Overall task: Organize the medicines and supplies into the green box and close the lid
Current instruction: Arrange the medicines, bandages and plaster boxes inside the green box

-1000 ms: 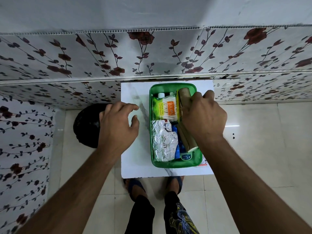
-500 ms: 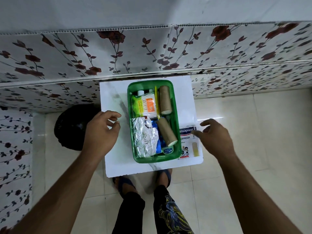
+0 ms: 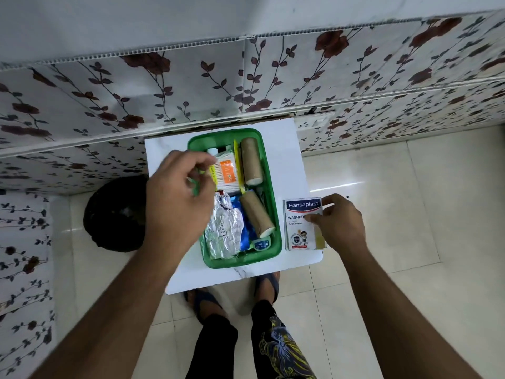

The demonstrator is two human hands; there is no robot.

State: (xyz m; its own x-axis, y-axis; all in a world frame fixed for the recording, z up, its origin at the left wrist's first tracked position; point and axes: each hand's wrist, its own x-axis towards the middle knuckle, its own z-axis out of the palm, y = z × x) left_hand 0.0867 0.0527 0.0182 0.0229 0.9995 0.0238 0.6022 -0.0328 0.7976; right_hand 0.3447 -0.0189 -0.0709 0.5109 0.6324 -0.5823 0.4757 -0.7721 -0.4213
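A green box stands open on a small white table. In it lie two brown bandage rolls, a pack of cotton swabs, a silver foil strip and a small blue tin. My left hand hovers over the box's left side with curled, blurred fingers at the rim. A white Hansaplast plaster box lies flat on the table, right of the green box. My right hand grips its right edge, thumb on its face. No lid is in view.
The table stands against a flower-patterned wall. A black round object sits on the tiled floor to the left. My sandalled feet stand under the table's near edge. The plaster box lies close to the table's right edge.
My right hand let go of the bandage roll in the box, moved right and closed on the plaster box. My left hand moved from beside the box to over its left side.
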